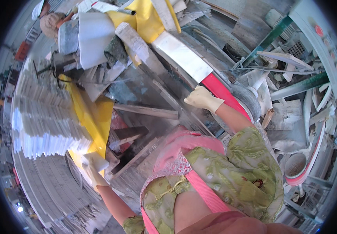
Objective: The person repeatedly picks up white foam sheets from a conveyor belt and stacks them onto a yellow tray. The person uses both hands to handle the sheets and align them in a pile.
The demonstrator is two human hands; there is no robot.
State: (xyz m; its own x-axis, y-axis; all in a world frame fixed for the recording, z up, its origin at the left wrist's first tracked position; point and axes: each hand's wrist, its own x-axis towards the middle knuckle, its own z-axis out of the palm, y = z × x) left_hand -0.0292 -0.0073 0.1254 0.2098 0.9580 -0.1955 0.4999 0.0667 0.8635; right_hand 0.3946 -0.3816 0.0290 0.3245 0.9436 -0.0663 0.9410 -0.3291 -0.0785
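Observation:
My left hand (92, 173), in a pale glove, is closed on a small white slab (95, 159) at the lower end of a yellow sheet (92, 121). Just beyond it rises a tall stack of thin white slabs (55, 136). My right hand (204, 99), gloved alike, is held over the near side of a long machine bed with a white section (184, 56) and a red section (226, 93). Its fingers are curled; whatever they may hold is hidden.
Wooden planks (149, 111) and scraps fill the gap between the stack and the machine. A green post (268, 41) and a panel with red buttons (328, 46) stand at right. Far left, another person (51, 23) wears a brown patterned head covering.

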